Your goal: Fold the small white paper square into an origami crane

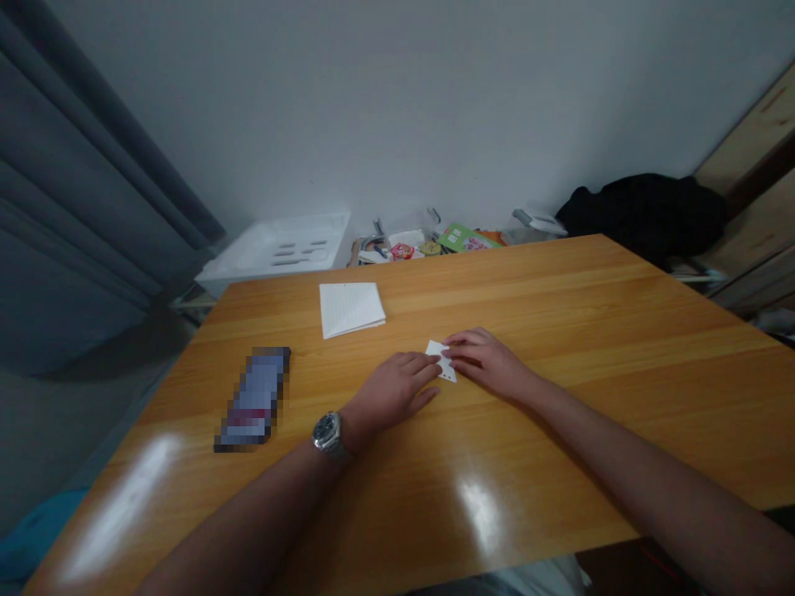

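A small folded piece of white paper, with a row of holes along its lower edge, lies on the wooden table. My left hand rests on it from the left; its fingers are stretched out with their tips on the paper, and the thumb is held apart near the tabletop. From the right, my right hand has its bent fingertips at the paper's right edge, gripping it there. Fingers of both hands hide part of the paper. A metal wristwatch is on my left wrist.
Folded lined paper lies farther back on the table. A phone, blurred out, is at the left. Beyond the far edge are a white foam tray, a green packet among small items, and black cloth.
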The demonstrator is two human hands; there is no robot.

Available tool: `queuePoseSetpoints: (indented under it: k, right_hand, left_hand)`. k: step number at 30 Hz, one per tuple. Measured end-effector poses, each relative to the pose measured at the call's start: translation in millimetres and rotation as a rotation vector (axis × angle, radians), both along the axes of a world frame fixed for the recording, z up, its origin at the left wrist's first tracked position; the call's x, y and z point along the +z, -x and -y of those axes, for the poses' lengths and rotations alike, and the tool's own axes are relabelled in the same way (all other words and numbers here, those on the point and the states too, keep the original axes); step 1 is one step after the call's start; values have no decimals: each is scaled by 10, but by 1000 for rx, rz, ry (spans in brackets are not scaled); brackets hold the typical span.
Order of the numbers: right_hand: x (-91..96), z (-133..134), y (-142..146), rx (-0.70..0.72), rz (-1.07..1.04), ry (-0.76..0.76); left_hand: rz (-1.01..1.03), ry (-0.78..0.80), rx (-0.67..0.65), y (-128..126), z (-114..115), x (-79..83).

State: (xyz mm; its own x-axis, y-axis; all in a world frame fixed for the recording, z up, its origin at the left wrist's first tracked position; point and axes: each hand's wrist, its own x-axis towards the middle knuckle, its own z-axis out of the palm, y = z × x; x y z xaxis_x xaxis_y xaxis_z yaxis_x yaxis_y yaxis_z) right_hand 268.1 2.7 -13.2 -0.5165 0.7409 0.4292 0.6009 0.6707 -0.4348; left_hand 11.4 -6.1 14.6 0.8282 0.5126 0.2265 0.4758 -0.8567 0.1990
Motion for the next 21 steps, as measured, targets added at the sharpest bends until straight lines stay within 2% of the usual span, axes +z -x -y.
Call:
queuePoseSetpoints:
  k: [3,16,21]
  right_hand:
    - [4,2,12,23,26,-1]
    - [90,43,64,51,0,57]
    - [79,59,61,54,-2,33]
  left_hand:
    - [32,-14,72,44,-72,-24]
    - [63,-15,88,69,-128,-78]
    - [59,-4,90,61,-128,-81]
